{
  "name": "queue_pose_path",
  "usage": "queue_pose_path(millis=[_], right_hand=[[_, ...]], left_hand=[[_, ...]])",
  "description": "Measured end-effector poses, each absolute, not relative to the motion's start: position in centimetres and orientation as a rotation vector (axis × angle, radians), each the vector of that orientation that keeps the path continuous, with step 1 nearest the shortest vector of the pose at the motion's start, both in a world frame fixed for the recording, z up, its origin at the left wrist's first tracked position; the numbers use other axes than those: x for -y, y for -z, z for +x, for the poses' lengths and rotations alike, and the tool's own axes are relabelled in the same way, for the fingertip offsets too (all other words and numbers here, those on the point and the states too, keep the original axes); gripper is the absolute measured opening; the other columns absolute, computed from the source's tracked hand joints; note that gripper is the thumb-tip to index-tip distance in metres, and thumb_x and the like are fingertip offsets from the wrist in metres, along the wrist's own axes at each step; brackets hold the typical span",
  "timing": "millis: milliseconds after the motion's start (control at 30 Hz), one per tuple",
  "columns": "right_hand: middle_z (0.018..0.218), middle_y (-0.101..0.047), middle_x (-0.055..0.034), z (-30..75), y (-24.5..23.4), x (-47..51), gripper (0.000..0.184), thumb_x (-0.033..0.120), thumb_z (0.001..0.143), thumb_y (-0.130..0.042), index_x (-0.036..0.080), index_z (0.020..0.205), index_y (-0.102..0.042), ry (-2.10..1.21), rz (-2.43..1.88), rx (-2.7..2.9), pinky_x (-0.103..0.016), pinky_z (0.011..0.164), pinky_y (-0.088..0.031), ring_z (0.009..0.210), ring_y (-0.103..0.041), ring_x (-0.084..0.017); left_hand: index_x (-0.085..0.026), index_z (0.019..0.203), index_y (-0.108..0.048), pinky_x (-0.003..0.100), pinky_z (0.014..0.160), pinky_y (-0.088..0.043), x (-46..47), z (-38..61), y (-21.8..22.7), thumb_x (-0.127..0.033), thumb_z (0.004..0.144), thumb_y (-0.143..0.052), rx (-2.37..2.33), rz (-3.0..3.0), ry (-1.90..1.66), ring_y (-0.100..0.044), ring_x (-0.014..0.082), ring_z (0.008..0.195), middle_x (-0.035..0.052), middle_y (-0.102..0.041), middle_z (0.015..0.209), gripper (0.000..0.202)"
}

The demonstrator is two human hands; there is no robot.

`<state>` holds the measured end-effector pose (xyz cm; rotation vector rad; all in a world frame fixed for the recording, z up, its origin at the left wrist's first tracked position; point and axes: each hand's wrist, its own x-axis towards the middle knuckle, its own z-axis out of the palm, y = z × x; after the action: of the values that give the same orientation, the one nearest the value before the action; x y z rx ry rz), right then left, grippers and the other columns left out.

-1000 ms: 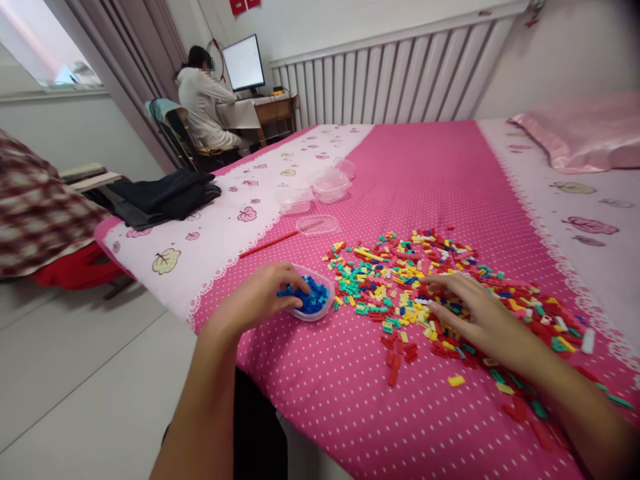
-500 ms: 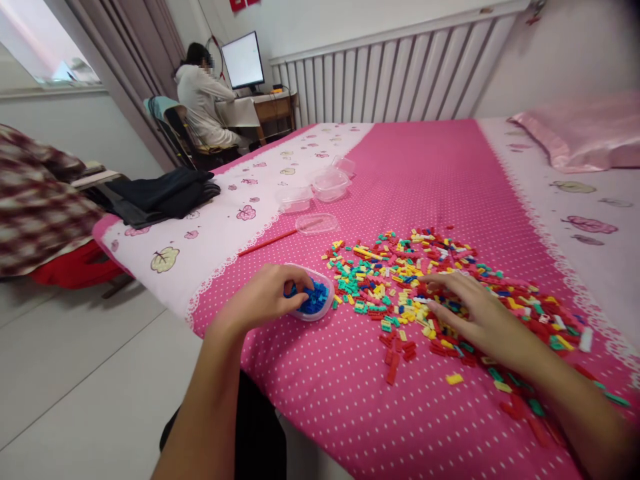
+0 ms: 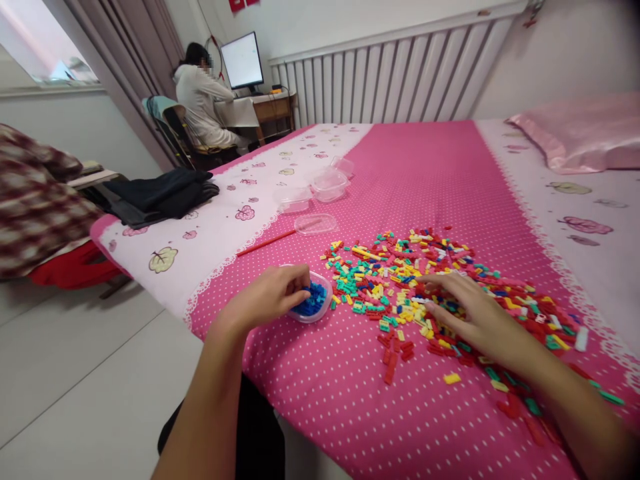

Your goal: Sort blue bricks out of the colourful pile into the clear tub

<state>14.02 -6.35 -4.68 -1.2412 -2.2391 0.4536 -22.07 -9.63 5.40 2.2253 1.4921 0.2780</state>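
Note:
A small clear plastic container with blue building bricks in it stands on the pink dotted bedspread. My left hand is at its left side, over the blue bricks. Its fingers are curled in towards the thumb, and whatever they may hold is hidden. To the right spreads a loose pile of small bricks in red, yellow, green, white and some blue. Palm down over the pile, my right hand has its fingers stretched and its thumb apart, close to a white brick.
Beyond the container lie a clear lid, a red stick and several clear containers. Dark folded clothes rest on the bed's left edge. A pink pillow is at far right. Another person sits at a desk with a monitor.
My left hand's fingers have curled closer together and drawn up slightly from the blue bricks. My right hand stays in nearly the same place over the pile.

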Motion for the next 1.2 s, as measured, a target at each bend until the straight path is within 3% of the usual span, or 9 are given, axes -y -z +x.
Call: queue_pose_path(millis=[233,367,567,700,867,1033,1133,1200], right_hand=[[0.119,-0.065,-0.0127,14.0,4.5,6.4,0.035,0.046,0.097,-0.050,0.024,0.125,-0.057,-0.461,-1.250,2.241,-0.053,0.100,-0.047,0.115,-0.060,-0.032],[0.119,-0.066,-0.0128,14.0,4.5,6.4,0.036,0.047,0.097,-0.050,0.025,0.124,-0.057,-0.459,-1.247,2.243,-0.054,0.100,-0.048,0.114,-0.061,-0.033],[0.119,-0.066,-0.0123,13.9,4.4,6.4,0.036,0.046,0.096,-0.050,0.025,0.124,-0.057,-0.439,-1.255,2.245,-0.053,0.100,-0.047,0.115,-0.061,-0.033],[0.117,-0.065,-0.0126,14.1,4.6,6.3,0.035,0.046,0.097,-0.049,0.024,0.122,-0.058,-0.391,-1.232,2.260,-0.053,0.100,-0.047,0.114,-0.060,-0.032],[0.125,-0.060,-0.0169,14.9,5.9,5.6,0.043,0.050,0.095,-0.048,0.022,0.126,-0.060,-0.156,-1.324,2.238,-0.060,0.100,-0.045,0.118,-0.056,-0.038],[0.131,-0.058,-0.0201,15.4,6.8,5.3,0.051,0.052,0.095,-0.044,0.018,0.130,-0.061,-0.084,-1.396,2.260,-0.063,0.101,-0.044,0.125,-0.053,-0.042],[0.137,-0.056,-0.0193,15.7,6.5,5.3,0.049,0.051,0.096,-0.045,0.019,0.131,-0.060,-0.084,-1.439,2.224,-0.062,0.106,-0.041,0.132,-0.049,-0.041],[0.138,-0.057,-0.0177,16.2,6.0,5.2,0.046,0.048,0.097,-0.044,0.021,0.131,-0.059,-0.124,-1.453,2.196,-0.060,0.108,-0.040,0.133,-0.049,-0.038]], left_hand=[[-0.017,0.084,-0.056,0.030,0.068,-0.041,9.4,-21.9,-5.1,-0.040,0.098,-0.041,-1.568,2.140,-0.251,-0.053,0.0174,0.074,0.0039,-0.061,0.083,0.031],[-0.019,0.080,-0.051,0.031,0.066,-0.040,9.5,-22.0,-4.7,-0.039,0.099,-0.034,-1.663,2.083,-0.246,-0.051,0.0183,0.071,0.0042,-0.059,0.081,0.033],[-0.018,0.095,-0.056,0.033,0.074,-0.044,9.4,-22.5,-4.3,-0.035,0.097,-0.040,-1.588,2.099,-0.288,-0.056,0.0197,0.082,0.0064,-0.063,0.096,0.022],[-0.018,0.096,-0.059,0.032,0.077,-0.045,9.5,-23.0,-4.6,-0.031,0.098,-0.043,-1.550,2.152,-0.299,-0.058,0.0193,0.084,0.0056,-0.065,0.095,0.021],[-0.021,0.108,-0.070,0.032,0.085,-0.046,9.9,-23.6,-5.7,-0.037,0.092,-0.060,-1.613,2.248,-0.342,-0.060,0.0210,0.094,0.0061,-0.066,0.103,0.025],[-0.018,0.094,-0.073,0.034,0.086,-0.047,9.7,-23.1,-5.8,-0.030,0.095,-0.053,-1.796,2.298,-0.601,-0.062,0.0221,0.094,0.0077,-0.070,0.100,0.023],[-0.016,0.110,-0.068,0.036,0.089,-0.048,9.2,-22.6,-5.1,-0.033,0.095,-0.049,-2.009,2.173,-0.735,-0.064,0.0245,0.100,0.0103,-0.071,0.111,0.030],[-0.016,0.120,-0.065,0.036,0.086,-0.049,8.9,-22.6,-4.7,-0.039,0.093,-0.050,-2.037,2.075,-0.604,-0.066,0.0257,0.097,0.0117,-0.072,0.114,0.039]])
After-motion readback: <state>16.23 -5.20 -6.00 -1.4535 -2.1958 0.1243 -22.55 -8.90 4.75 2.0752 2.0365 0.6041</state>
